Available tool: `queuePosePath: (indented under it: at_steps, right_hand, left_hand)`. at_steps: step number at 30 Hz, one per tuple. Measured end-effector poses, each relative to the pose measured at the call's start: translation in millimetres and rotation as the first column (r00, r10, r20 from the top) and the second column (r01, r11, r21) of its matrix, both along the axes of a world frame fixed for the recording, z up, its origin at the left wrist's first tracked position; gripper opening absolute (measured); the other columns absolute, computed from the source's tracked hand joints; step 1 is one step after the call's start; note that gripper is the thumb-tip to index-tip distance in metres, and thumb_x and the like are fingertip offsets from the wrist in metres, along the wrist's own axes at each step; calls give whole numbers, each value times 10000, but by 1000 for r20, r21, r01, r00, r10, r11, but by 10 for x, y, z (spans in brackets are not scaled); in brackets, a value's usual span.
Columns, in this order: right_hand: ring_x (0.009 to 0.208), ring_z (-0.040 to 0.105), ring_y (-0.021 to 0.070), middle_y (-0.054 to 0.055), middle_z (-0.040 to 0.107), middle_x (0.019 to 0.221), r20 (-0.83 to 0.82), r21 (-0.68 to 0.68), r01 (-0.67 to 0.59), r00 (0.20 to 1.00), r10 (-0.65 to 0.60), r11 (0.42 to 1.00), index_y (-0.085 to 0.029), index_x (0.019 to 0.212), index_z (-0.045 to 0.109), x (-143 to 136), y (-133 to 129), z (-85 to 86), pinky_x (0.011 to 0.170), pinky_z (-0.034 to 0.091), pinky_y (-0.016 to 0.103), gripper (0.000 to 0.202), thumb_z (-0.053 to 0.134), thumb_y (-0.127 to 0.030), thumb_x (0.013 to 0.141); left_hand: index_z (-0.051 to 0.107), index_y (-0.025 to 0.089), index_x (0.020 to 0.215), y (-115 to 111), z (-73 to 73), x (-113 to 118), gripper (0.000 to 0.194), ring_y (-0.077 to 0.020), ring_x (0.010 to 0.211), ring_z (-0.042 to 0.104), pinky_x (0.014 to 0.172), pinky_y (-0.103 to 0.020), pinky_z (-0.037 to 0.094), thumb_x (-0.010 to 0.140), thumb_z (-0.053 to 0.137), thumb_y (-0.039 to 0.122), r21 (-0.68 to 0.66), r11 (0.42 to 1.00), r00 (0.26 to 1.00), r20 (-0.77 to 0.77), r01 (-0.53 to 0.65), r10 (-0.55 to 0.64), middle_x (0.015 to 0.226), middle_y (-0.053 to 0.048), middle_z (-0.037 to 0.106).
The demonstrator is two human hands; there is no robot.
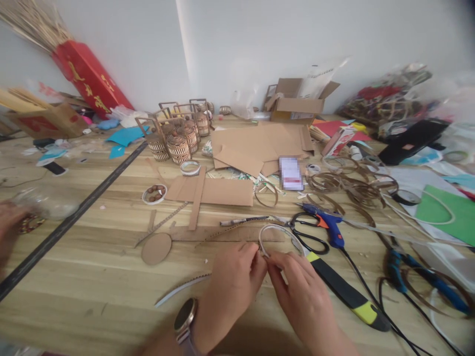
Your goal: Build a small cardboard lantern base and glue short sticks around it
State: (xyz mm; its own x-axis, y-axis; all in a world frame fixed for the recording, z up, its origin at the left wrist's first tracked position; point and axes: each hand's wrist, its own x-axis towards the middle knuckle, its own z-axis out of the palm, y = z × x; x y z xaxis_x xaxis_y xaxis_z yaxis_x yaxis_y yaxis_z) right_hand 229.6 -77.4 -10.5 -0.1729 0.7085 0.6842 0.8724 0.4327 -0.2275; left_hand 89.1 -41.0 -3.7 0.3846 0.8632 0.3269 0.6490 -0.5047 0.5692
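My left hand (235, 274), with a watch (185, 315) on its wrist, is closed with thumb and fingers pinched together. Touching it, my right hand (297, 284) pinches the lower edge of a thin pale ring (282, 227). The ring stands tilted above the wood table, and the fingers hide where they meet on it. A curved pale strip with dark notches (181, 288) shows to the left, partly behind my left hand. Just past the ring are black-handled scissors (313, 242) and a pen (243, 221). A black and yellow-green knife (349, 291) lies right of my right hand.
A blue glue gun (330, 222), pliers (397, 269) and coiled brown strips (345, 185) lie to the right. Cardboard pieces (222, 192), a cardboard disc (156, 248) and small woven baskets (178, 148) are left and ahead. Another person's hand (9, 222) is at the far left.
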Motion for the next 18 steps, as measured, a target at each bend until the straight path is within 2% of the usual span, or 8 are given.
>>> queuePosePath:
  at_steps: [3,7,9,10,12,13,15,18]
  right_hand:
    - [569,595,128,-25,632,652,-92,12,8,996,-7,1000,-229,838,511,-26,-1,15,590,453,236,205,427,-223,1025]
    - [606,651,121,-20,688,706,-232,-29,24,972,-30,999,-238,852,559,0,-94,1,580,481,213,168,489,-277,1000]
    - [608,660,134,-10,708,740,-264,-63,97,958,-110,993,-246,833,569,78,-184,-31,578,493,227,172,523,-320,982]
    - [624,668,148,2,715,760,-260,-89,159,949,-177,983,-249,835,573,134,-231,-55,592,503,242,175,532,-346,975]
    - [670,689,181,28,723,796,-205,-136,276,932,-300,951,-247,884,587,266,-307,-122,621,522,273,179,529,-392,970]
    - [686,696,193,37,725,804,-160,-145,279,940,-301,949,-243,923,595,333,-330,-166,629,528,285,183,513,-398,976]
    - [699,700,196,34,727,804,-81,-140,188,976,-201,972,-237,965,607,445,-338,-268,646,533,295,180,482,-364,992]
    - [759,694,197,29,738,827,7,-172,13,1000,-12,985,-238,939,642,537,-291,-412,702,533,316,197,480,-336,995]
  left_hand:
    - [418,208,613,-22,29,29,254,-131,547,477,538,-267,273,847,433,108,-23,1000,992,123,11,-8,579,25,511]
    - [450,202,605,-1,100,-15,256,-115,542,469,537,-233,303,855,422,159,-102,994,962,271,50,-20,564,36,487]
    - [482,202,610,91,158,-137,255,-112,530,465,533,-219,326,859,428,199,-150,988,933,353,-22,74,559,39,494]
    - [500,202,612,154,191,-217,256,-112,525,464,534,-214,343,860,437,219,-190,976,904,391,-106,174,561,39,510]
    - [543,204,660,282,253,-375,255,-116,494,449,488,-211,339,884,435,260,-320,924,849,409,-208,333,562,42,524]
    - [568,202,697,331,276,-434,251,-118,494,460,479,-212,341,896,439,287,-360,908,849,393,-212,354,578,39,549]
    - [603,200,774,370,300,-480,268,-123,495,483,485,-217,348,926,436,345,-399,912,911,333,-99,244,588,39,570]
    - [596,202,803,286,290,-405,313,-129,511,506,525,-229,354,971,378,350,-435,899,975,216,46,54,568,44,548]
